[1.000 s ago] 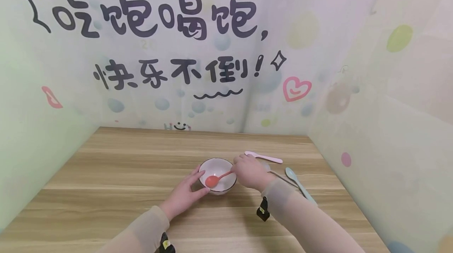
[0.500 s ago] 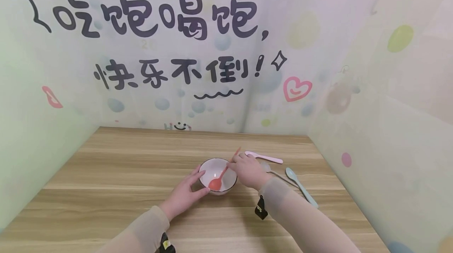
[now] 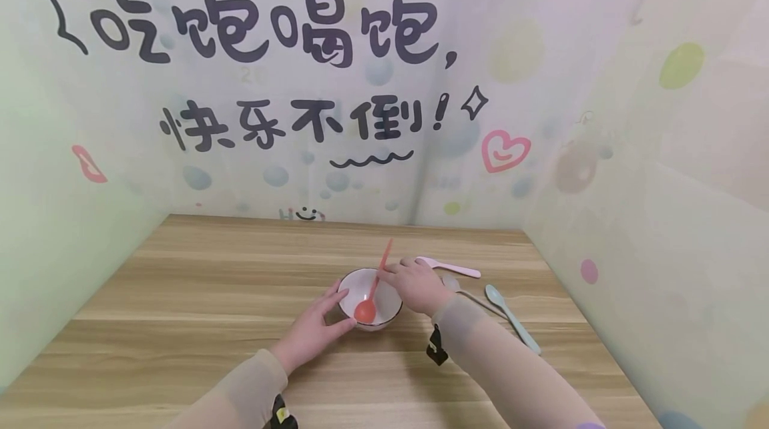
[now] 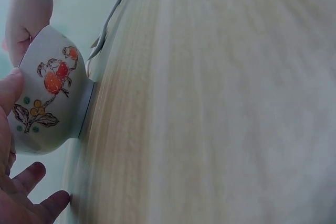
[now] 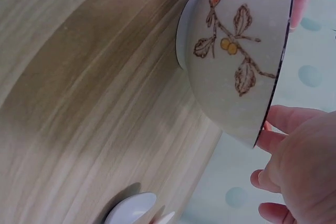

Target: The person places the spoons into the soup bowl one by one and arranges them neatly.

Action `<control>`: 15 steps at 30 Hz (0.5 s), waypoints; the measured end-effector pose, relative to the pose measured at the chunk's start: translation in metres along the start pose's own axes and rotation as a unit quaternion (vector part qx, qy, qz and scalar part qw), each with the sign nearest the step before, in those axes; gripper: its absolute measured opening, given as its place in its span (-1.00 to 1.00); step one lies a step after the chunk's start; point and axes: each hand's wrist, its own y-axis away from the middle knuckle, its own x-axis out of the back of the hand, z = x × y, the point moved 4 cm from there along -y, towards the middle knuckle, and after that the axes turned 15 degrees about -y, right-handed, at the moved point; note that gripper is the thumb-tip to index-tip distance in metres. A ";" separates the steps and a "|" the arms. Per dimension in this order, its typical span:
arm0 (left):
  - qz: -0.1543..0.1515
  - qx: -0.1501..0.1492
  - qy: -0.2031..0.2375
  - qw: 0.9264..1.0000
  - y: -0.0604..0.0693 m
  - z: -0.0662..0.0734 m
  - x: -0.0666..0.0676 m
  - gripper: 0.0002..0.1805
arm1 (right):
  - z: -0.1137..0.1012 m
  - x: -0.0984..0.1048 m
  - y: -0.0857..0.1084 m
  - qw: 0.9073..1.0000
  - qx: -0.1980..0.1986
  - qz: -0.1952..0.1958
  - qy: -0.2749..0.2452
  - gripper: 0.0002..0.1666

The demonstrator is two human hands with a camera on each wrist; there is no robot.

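Note:
A white bowl [image 3: 387, 312] with a dark rim stands upright on the table; its outside, seen in the left wrist view, has a berry-and-leaf pattern on the bowl [image 4: 52, 85]. My left hand [image 3: 309, 332] holds its left side, with thumb and a finger at the rim and other fingers spread. Inside lies the scoop of a red-orange spoon [image 3: 365, 311], its handle leaning over the far rim. At the right rim, my right hand [image 3: 418, 285] pinches the spoon's handle with its fingertips. In the right wrist view the bowl largely hides the spoon.
Right of the bowl lie a pink spoon [image 3: 456, 269], a greyish spoon [image 3: 477, 300] partly behind the right hand, and a pale blue spoon [image 3: 513, 322]. Walls with printed lettering [image 3: 324, 119] border the wooden table [image 3: 198, 295] at the back and sides.
The red-orange spoon's handle has swung from pointing right to pointing away over the far rim. My right hand has shifted slightly left along with it; left hand and bowl have stayed put.

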 end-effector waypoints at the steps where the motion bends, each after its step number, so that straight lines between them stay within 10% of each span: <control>1: 0.001 0.000 0.000 1.000 0.000 0.000 0.000 -0.25 | 0.000 0.000 -0.001 1.000 -0.003 -0.003 -0.006 -0.45; 15: -0.004 0.008 -0.002 1.000 0.000 0.001 0.000 -0.23 | 0.016 -0.001 0.002 0.992 -0.070 0.020 -0.100 -0.33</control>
